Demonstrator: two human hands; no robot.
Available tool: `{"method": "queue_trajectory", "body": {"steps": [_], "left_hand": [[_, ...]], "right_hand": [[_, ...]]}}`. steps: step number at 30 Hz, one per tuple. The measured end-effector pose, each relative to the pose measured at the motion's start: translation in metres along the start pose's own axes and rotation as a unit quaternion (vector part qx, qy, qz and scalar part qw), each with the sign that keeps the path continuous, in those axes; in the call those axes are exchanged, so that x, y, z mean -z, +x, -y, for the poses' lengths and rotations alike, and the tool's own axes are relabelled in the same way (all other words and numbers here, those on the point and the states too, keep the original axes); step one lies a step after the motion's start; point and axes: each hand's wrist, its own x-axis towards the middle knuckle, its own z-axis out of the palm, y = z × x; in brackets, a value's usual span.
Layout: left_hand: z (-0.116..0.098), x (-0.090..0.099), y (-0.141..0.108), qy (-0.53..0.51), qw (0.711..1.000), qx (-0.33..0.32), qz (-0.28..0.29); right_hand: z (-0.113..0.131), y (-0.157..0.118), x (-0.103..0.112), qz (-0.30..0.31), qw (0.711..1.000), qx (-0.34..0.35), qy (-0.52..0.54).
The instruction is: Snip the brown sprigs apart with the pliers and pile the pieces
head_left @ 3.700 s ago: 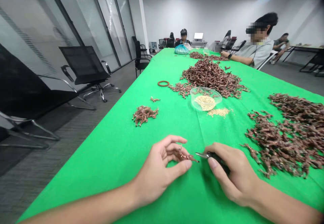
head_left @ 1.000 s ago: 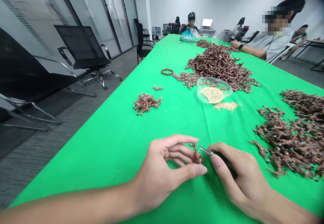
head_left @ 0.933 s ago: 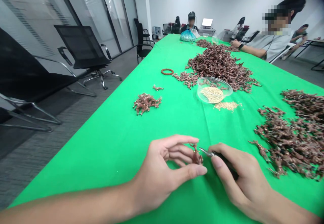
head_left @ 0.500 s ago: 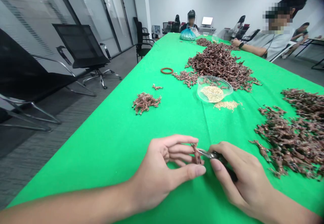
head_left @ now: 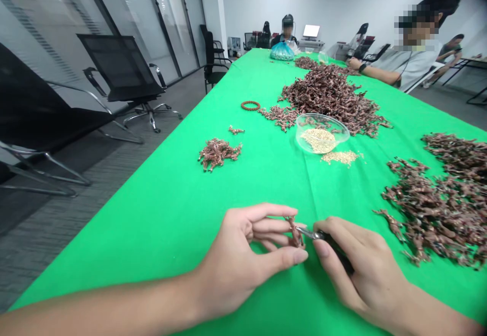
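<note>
On the green-covered table (head_left: 160, 234), a far heap of copper-brown pieces (head_left: 327, 100) and a right heap (head_left: 433, 209) hold far more than the small left cluster (head_left: 218, 153). A clear bowl (head_left: 323, 133) of pale grains sits just before the far heap. Nearest, the left hand (head_left: 243, 265) pinches 1 small copper piece (head_left: 294, 233) in its bent fingers (head_left: 274, 226), while the right hand (head_left: 361, 270) grips small pliers (head_left: 310, 233), their tips just beside the piece.
</note>
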Motion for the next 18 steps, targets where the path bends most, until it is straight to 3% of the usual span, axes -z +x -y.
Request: {"method": "queue_trajectory", "body": {"steps": [10, 18], "left_hand": [[0.001, 0.000, -0.003, 0.144, 0.979, -0.143, -0.035], [0.002, 0.000, -0.002, 0.124, 0.983, -0.132, -0.041]], "right_hand": [[0.014, 0.001, 0.003, 0.025, 0.996, -0.046, 0.066], [0.016, 0.004, 0.009, 0.009, 0.988, -0.090, 0.121]]}}
